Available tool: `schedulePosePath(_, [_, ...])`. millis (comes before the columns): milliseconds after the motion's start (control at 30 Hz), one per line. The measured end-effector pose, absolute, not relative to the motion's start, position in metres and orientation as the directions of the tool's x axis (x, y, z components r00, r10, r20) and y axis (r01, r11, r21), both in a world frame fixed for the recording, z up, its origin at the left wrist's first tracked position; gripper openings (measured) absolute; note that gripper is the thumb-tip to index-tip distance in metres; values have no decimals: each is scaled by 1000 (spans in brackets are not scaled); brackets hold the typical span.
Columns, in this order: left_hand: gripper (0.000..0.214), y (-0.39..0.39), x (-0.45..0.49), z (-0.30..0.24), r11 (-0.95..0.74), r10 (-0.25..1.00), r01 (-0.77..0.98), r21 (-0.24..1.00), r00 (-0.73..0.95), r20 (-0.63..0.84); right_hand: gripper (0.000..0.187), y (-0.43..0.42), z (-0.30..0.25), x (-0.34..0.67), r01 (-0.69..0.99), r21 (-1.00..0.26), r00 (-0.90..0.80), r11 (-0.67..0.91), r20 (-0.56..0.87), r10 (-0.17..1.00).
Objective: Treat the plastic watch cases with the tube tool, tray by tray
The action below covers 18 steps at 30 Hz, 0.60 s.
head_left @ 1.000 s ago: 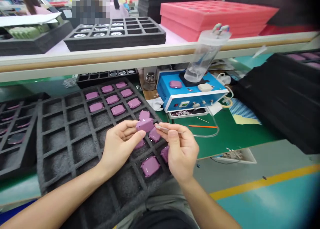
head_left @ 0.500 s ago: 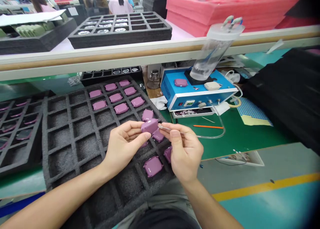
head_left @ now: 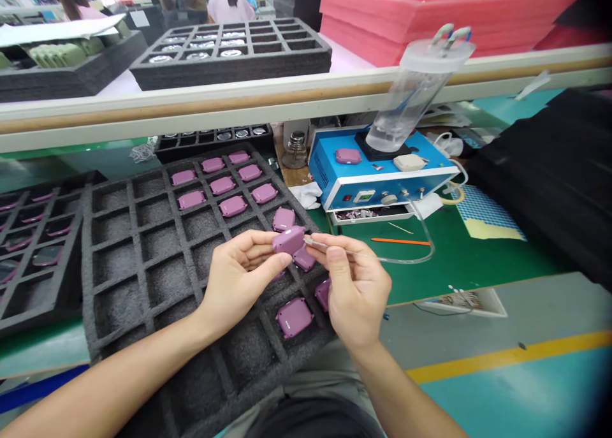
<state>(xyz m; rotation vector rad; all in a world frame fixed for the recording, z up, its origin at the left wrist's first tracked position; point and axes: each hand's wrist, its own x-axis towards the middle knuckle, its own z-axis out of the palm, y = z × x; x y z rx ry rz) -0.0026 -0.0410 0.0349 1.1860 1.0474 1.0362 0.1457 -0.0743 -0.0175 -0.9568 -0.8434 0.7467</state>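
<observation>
Between the thumb and fingers of my left hand (head_left: 241, 278) is a purple watch case (head_left: 288, 240), tilted on edge above the foam tray. My right hand (head_left: 356, 285) pinches a thin nozzle (head_left: 314, 242) fed by a clear tube (head_left: 406, 260). The nozzle's tip meets the side of the case, or comes very close to it. Beneath both hands lies a dark grey foam tray (head_left: 141, 247) with square pockets. More purple cases (head_left: 294, 317) sit in several of its pockets, and others are partly covered by my hands.
Behind on the right stands a blue machine (head_left: 335, 187) carrying a tilted clear cylinder (head_left: 399, 106), a purple case and a beige case. An orange stick (head_left: 400, 241) lies on the green mat. Another tray (head_left: 29, 298) is at left. Above runs a shelf edge (head_left: 191, 113).
Both hands hold nearly the same pose, with the case and nozzle still together. The whole view has shifted slightly.
</observation>
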Motion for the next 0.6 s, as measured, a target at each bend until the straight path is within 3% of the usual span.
schedulePosePath(600, [34, -40, -1, 35, 90, 968, -41, 995, 239, -78, 12, -73, -18, 146, -200, -896, 466, 396, 269, 843])
